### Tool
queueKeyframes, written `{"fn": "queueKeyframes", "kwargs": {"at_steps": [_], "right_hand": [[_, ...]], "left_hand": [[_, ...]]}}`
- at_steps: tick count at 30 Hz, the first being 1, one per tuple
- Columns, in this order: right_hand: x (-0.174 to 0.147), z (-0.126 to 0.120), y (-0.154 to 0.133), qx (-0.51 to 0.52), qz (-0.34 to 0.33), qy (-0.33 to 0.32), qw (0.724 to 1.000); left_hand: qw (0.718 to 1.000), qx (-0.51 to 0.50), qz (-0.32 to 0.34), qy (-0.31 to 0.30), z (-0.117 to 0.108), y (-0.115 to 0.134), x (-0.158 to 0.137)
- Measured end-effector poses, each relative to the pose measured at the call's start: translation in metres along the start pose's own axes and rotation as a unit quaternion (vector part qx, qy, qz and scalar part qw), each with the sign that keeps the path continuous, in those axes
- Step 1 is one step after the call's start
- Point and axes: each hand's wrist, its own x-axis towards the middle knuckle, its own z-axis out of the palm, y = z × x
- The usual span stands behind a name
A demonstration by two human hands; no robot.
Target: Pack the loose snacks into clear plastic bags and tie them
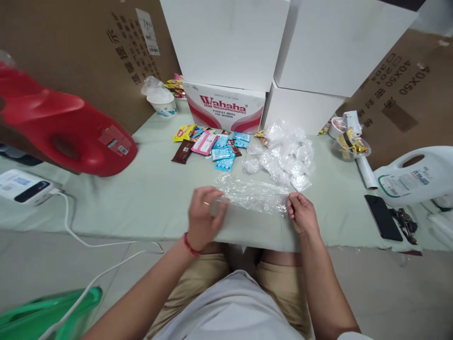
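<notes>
A crinkled clear plastic bag (256, 197) is stretched sideways just above the near part of the table. My right hand (302, 212) pinches its right end between thumb and fingers. At the bag's left end is my left hand (207, 215), slightly blurred, with fingers curved and the thumb apart from them. The fingertips reach the bag's edge, but no firm grip shows. Beyond the bag lies a heap of crumpled clear plastic bags (288, 153). Left of that heap are small snack packets, among them blue packets (222, 153), a pink packet (204, 142), a brown packet (183, 151) and a yellow packet (184, 133).
A Wahaha carton (226, 107) and white boxes (226, 42) stand behind. At left are a red jug (88, 137), a paper cup (162, 106) and a white device (24, 188) with a cable. At right are a white jug (421, 174), a phone (383, 217) and keys (405, 224).
</notes>
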Motion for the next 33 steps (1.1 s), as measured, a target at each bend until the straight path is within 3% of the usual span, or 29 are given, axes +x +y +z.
{"fn": "queueKeyframes", "kwargs": {"at_steps": [2,4,9,13,15,17,18,21,23,24,27,30,33], "right_hand": [[-0.003,0.006,-0.002,0.01,0.0,0.001,1.0],[-0.007,0.012,-0.006,0.019,0.001,0.001,1.0],[-0.02,0.019,-0.014,0.005,-0.029,-0.016,0.999],[-0.032,0.006,-0.01,-0.138,-0.138,0.021,0.98],[-0.041,-0.002,-0.003,-0.247,-0.236,0.049,0.939],[-0.051,-0.007,0.006,-0.327,-0.338,0.062,0.88],[-0.057,-0.007,0.01,-0.355,-0.381,0.06,0.852],[-0.072,-0.002,0.024,-0.415,-0.463,0.028,0.783],[-0.079,0.004,0.032,-0.44,-0.485,0.0,0.756],[-0.082,0.007,0.035,-0.447,-0.489,-0.012,0.749],[-0.085,0.012,0.041,-0.436,-0.471,-0.045,0.765],[-0.085,0.012,0.039,-0.366,-0.385,-0.08,0.844],[-0.082,0.01,0.034,-0.271,-0.241,-0.078,0.928]], "left_hand": [[0.993,-0.015,0.102,-0.054,0.016,0.022,-0.016],[0.985,-0.009,0.148,-0.088,0.039,0.039,-0.029],[0.985,0.021,0.12,-0.121,0.084,0.05,-0.034],[0.981,-0.061,0.103,-0.154,0.079,0.04,-0.029],[0.977,-0.136,0.038,-0.163,0.067,0.04,-0.028],[0.959,-0.216,-0.086,-0.16,0.056,0.046,-0.026],[0.937,-0.26,-0.161,-0.166,0.052,0.051,-0.024],[0.821,-0.386,-0.362,-0.216,0.051,0.068,-0.019],[0.752,-0.431,-0.441,-0.232,0.055,0.076,-0.018],[0.732,-0.441,-0.465,-0.231,0.058,0.079,-0.019],[0.707,-0.458,-0.498,-0.207,0.062,0.079,-0.024],[0.692,-0.48,-0.502,-0.198,0.062,0.076,-0.029],[0.681,-0.496,-0.497,-0.206,0.059,0.074,-0.031]]}}
